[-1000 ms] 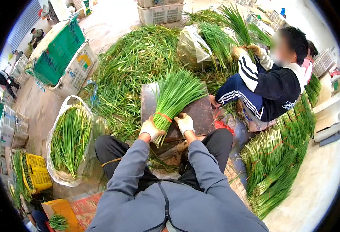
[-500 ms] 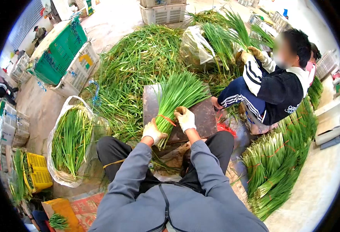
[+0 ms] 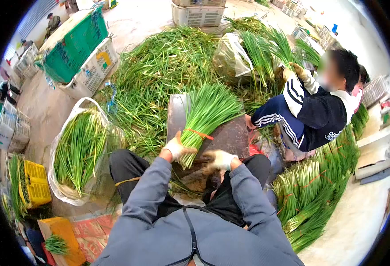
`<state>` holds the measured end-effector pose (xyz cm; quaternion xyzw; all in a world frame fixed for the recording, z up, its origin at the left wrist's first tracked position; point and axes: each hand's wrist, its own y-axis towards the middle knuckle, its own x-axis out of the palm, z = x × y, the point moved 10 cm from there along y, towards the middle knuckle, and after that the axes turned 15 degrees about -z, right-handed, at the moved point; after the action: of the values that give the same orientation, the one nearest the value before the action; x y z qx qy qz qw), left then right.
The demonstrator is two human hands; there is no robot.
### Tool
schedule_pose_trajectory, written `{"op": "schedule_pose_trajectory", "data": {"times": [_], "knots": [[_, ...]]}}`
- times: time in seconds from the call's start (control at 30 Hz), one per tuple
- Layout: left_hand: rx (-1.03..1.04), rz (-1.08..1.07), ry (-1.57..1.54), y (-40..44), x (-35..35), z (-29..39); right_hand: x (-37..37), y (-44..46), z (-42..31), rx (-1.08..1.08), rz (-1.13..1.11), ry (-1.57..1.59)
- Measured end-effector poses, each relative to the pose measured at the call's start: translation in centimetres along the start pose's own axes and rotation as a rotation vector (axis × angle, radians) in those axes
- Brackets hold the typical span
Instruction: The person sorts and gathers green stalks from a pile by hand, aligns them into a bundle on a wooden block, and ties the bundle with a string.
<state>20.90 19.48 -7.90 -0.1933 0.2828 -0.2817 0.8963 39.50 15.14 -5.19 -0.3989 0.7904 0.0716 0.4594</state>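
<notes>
Over a flat brown counter (image 3: 230,138), my gloved left hand (image 3: 176,147) grips a fanned bundle of slender greens (image 3: 210,111), orange-banded; whether my blurred right hand (image 3: 220,160) is closed, I cannot tell.

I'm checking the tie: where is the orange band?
Near the head view's centre, the orange band lies across the green bundle, above and right of the left hand.

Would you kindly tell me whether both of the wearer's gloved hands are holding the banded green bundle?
No, only the left hand grips the bundle, while the right hand is apart from it.
</notes>
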Motion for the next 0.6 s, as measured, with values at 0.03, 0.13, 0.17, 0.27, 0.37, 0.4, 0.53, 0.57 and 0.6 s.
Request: {"op": "schedule_pose_trajectory", "data": {"times": [0.03, 0.13, 0.17, 0.27, 0.37, 0.4, 0.53, 0.57, 0.6], "knots": [[-0.099, -0.043, 0.056, -0.3, -1.1, -0.3, 0.5, -0.5, 0.5, 0.113, 0.015, 0.135], [0.069, -0.031, -0.884, 0.0, -2.1, -3.6, 2.6, -0.7, 4.2, 0.494, 0.126, 0.722], [0.055, -0.010, -0.994, -0.9, -2.7, -3.9, 3.4, 0.1, 4.3, 0.487, 0.116, 0.716], [0.091, 0.105, -0.696, 2.2, -3.2, -8.3, -2.0, 2.2, -2.3, 0.229, 0.389, 0.265], [-0.142, 0.145, -0.042, 0.3, -2.0, -5.8, -4.2, 5.9, -5.6, 0.164, 0.410, 0.244], [-0.143, 0.155, -0.051, -0.2, -1.1, -5.1, -5.0, 7.5, -6.8, 0.075, 0.435, 0.088], [-0.205, 0.118, 0.192, -2.6, 2.7, -2.3, -3.6, 13.5, -4.5, 0.259, 0.116, -0.232], [-0.226, 0.131, 0.188, -3.3, 2.8, -2.0, -3.1, 14.4, -3.8, 0.279, 0.040, -0.280], [-0.210, 0.156, 0.182, -3.6, 2.7, -2.1, -3.0, 14.9, -3.6, 0.255, 0.005, -0.311]]}}
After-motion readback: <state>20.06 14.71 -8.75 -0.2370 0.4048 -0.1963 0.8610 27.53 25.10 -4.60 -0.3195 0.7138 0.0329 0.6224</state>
